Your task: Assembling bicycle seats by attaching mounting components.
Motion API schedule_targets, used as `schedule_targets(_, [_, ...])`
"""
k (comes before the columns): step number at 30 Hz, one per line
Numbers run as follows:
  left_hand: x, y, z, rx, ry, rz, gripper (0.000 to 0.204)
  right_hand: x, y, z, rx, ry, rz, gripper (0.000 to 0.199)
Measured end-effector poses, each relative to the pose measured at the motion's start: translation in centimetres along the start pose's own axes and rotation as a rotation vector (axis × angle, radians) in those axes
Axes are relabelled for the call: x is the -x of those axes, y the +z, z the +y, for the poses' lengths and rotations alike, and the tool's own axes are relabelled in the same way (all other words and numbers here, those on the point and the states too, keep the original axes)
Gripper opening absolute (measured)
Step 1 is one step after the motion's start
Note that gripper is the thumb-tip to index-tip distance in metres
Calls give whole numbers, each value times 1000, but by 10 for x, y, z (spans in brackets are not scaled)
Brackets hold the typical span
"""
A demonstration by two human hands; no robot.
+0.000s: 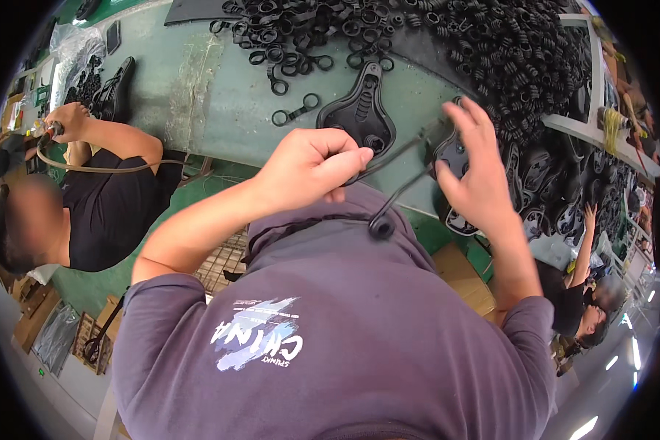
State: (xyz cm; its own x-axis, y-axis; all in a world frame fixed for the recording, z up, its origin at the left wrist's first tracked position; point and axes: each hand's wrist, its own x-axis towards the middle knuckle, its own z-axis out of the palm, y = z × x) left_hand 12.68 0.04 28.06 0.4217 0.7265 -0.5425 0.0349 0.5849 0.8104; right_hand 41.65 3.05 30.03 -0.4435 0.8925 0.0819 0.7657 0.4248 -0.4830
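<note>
In front of my body hangs a bent black metal rod (403, 192), likely a bicycle saddle rail, its near end curled by my shirt. My left hand (308, 167) is closed on one end of it, thumb against the curled fingers. My right hand (478, 165) is open beside the rod's far bend, fingers and thumb apart and slightly blurred; whether it touches the rod I cannot tell. Beyond my left hand a black bicycle saddle base (358, 110) lies on the green table, narrow end away from me. Another black saddle base (453, 154) is partly behind my right hand.
Black double-ring pieces (297, 110) lie loose on the green table (235, 110), with a large heap (506, 59) at the far right. Several saddle bases (557, 191) are piled at right. A co-worker (110, 198) holds a corded tool at left; another person (576, 293) reaches in at right.
</note>
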Motion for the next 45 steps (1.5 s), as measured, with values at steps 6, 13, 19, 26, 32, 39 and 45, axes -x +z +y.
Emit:
schedule_targets(6, [-61,-15,-69,-400,415,57,16,-17,118,-12,-680,867,-216,98])
schedule_targets(13, [-90,-128,-184,-1281,20,421,57,20,142,61,-381,913,-165,85])
schedule_targets(19, [-107,-139,-201,-1032,217,479,58,22,127,80,-694,954,-117,68])
schedule_targets(26, [-120,-64,-157,-887,363,59,52,-61,136,91,-934,960,-289,39])
schedule_targets(32, [-135,-57,-167,-818,368,20,51,-58,236,59,-157,614,-140,55])
schedule_targets(39, [-132,-55,-166,-786,326,0,55,-46,227,55,-119,592,-91,80])
schedule_targets(45, [-162,-34,-163,-818,417,479,75,-19,252,62,-59,532,-10,92])
